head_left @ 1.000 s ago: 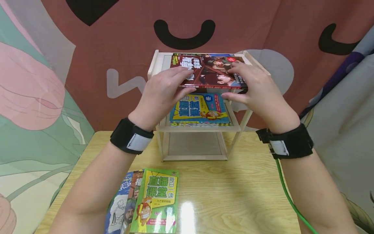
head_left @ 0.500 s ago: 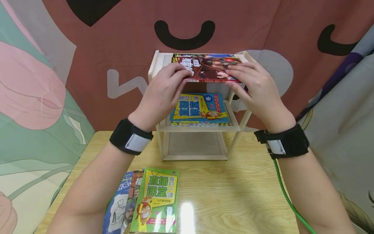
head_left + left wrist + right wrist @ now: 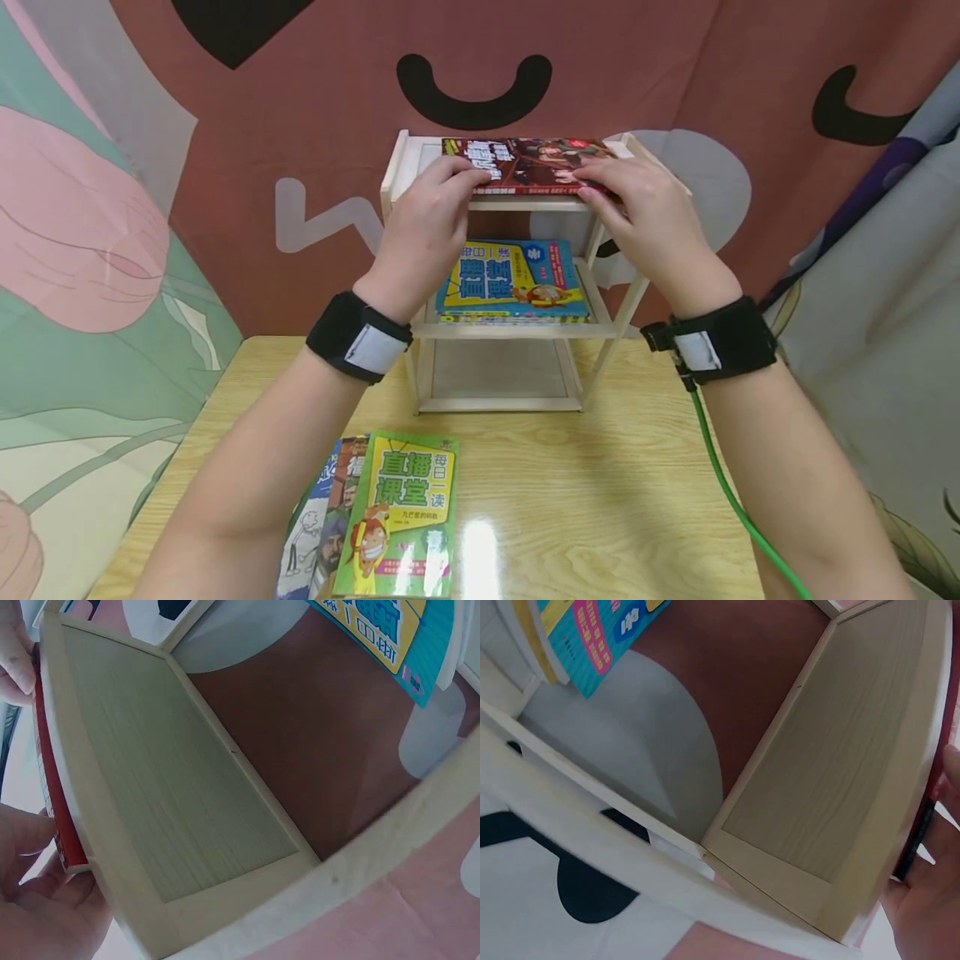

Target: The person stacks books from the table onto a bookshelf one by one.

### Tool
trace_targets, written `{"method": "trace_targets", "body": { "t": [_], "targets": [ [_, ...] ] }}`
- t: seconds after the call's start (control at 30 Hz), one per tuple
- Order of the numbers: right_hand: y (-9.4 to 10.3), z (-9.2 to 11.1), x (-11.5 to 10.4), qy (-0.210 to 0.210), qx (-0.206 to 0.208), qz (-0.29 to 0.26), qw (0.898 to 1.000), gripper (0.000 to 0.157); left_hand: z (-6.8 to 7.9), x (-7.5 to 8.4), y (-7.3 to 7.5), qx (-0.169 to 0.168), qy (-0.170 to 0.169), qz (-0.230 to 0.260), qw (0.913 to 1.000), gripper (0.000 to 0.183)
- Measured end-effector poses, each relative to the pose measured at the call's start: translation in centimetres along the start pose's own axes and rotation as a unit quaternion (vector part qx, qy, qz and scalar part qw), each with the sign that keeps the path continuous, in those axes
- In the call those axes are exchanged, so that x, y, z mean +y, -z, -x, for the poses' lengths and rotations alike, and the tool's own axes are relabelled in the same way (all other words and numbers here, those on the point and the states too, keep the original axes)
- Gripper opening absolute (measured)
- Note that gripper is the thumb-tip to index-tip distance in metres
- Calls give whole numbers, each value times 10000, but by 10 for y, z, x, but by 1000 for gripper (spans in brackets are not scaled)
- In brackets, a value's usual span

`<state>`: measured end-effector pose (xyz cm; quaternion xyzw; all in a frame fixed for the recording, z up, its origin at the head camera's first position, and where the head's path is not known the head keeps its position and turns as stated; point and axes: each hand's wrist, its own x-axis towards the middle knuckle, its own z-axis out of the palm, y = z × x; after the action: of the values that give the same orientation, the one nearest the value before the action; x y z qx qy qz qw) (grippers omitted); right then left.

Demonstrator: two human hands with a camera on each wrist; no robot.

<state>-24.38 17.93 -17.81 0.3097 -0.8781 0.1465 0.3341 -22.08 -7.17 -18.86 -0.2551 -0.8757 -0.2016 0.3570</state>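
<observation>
A dark red illustrated book (image 3: 536, 171) lies flat on the top tier of a pale wooden rack (image 3: 517, 332). At its left end, my left hand (image 3: 420, 229) holds it with fingertips on the cover; the thumb is mostly hidden in the head view. My right hand (image 3: 652, 221) grips the right end, fingers on the cover and thumb near the front edge. From below, the left wrist view has the red spine (image 3: 58, 787) along the rack's rim, between my fingers. A similar red edge (image 3: 939, 750) shows beside my right fingers in the right wrist view.
Blue-covered books (image 3: 517, 279) are stacked on the middle tier, above the bottom tier (image 3: 498, 371). A green book (image 3: 405, 517) overlaps two others on the wooden table (image 3: 600, 500), near my left forearm. A green cable (image 3: 723, 467) runs from my right wristband. A printed curtain hangs behind.
The red book has moved back and down, so its front edge now lies along the top tier's front rail. Both hands have moved with it, and the right hand has shifted slightly left.
</observation>
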Motion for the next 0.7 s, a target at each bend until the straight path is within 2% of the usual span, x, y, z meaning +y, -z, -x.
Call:
{"method": "trace_targets", "body": {
  "t": [0.13,0.27,0.53,0.7],
  "targets": [
    [-2,-3,-2,-278,-137,47,9995,38,-1,2,-1,-67,334,-227,9992,32],
    [-3,-6,-5,-337,-175,84,9992,38,-1,2,-2,-43,450,-456,9979,34],
    [-4,-10,-10,-526,-357,114,9979,38,4,-1,-4,118,244,-752,9968,41],
    [-4,-12,-10,-696,-412,123,9967,39,6,-2,-4,80,184,-882,9959,44]
  ]
}}
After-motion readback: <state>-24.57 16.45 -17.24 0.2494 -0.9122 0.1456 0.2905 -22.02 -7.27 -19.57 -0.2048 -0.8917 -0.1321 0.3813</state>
